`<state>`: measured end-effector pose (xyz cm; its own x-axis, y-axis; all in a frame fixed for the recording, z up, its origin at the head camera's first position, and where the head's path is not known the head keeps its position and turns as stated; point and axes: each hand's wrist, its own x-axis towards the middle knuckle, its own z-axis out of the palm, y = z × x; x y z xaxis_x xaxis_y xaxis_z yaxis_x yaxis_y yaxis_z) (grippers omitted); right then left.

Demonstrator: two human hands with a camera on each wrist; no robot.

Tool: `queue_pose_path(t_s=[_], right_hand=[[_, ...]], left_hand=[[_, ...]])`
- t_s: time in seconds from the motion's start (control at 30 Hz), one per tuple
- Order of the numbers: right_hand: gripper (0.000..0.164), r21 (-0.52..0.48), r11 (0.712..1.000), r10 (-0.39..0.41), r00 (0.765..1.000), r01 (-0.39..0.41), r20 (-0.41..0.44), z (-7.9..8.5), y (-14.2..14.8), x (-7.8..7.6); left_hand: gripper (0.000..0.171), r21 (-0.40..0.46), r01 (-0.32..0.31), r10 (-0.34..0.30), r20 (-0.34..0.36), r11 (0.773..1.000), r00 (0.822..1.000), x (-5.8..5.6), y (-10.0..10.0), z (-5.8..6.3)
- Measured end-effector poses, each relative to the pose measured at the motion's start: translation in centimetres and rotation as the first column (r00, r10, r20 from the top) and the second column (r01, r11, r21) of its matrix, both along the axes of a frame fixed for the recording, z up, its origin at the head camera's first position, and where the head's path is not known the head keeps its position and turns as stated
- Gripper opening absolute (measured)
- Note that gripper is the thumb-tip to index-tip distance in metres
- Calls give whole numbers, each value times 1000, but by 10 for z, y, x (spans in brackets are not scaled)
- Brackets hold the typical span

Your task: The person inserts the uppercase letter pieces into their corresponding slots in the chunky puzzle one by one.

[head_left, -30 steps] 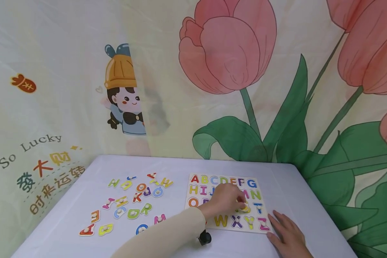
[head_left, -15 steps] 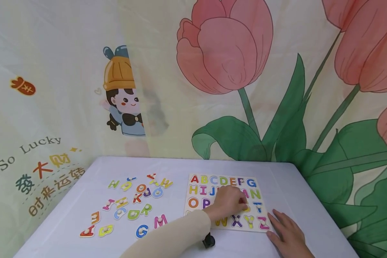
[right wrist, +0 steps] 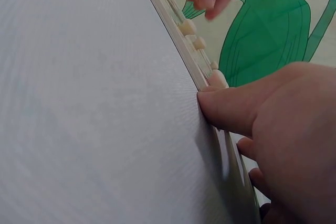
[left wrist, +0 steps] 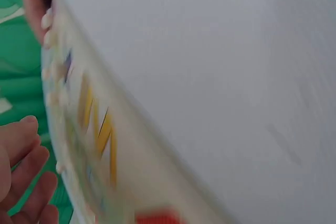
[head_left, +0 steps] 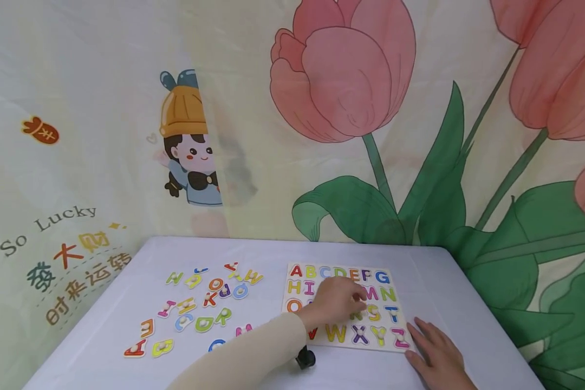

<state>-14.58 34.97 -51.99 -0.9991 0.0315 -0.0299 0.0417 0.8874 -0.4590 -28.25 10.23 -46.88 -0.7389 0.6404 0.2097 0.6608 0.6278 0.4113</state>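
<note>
A white alphabet puzzle board (head_left: 297, 319) lies on the table. My left hand (head_left: 338, 298) is over its middle, reaching in from the left. In the left wrist view the fingers of this hand (left wrist: 26, 166) are loosely bent, with nothing between them. Just right of the fingertips a yellow letter S (head_left: 374, 312) with a knob sits on the board; T (head_left: 392, 314), X (head_left: 359, 335) and Z (head_left: 401, 339) carry knobs too. My right hand (head_left: 436, 352) rests at the board's lower right corner, fingers extended, its thumb (right wrist: 226, 109) touching the edge in the right wrist view.
Several loose knobbed letters are scattered on the left of the white table (head_left: 253, 368), among them a red A (head_left: 135, 349), a green D (head_left: 204, 324) and an orange K (head_left: 209, 298). A small black object (head_left: 305, 357) shows beneath my left sleeve. A printed tulip curtain (head_left: 253, 119) hangs behind.
My left fingers have come off the yellow S and moved a little left, uncovering it on the board. The right hand stays at the corner.
</note>
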Motion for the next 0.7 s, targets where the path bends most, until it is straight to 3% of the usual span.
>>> queue_pose_path(t_s=[0.1, 0.23, 0.4, 0.57, 0.7], right_hand=[[73, -2, 1000, -1, 1000, 1, -8, -1, 2, 1], [74, 3, 1000, -7, 1000, 7, -1, 0, 3, 1], [72, -2, 1000, 3, 1000, -3, -30, -2, 2, 0], [68, 17, 1000, 27, 996, -26, -89, -6, 2, 0], [69, 16, 1000, 22, 997, -21, -75, -7, 3, -1]], left_hand=[[15, 10, -25, 25, 10, 1000, 1000, -12, -26, 12], [14, 20, -77, 77, 8, 997, 997, -36, -70, 22], [15, 31, -179, 179, -4, 983, 984, -59, -129, 31], [16, 27, -245, 246, -39, 969, 968, -73, -181, 33], [19, 5, -263, 263, -1, 965, 965, -79, -215, 34]])
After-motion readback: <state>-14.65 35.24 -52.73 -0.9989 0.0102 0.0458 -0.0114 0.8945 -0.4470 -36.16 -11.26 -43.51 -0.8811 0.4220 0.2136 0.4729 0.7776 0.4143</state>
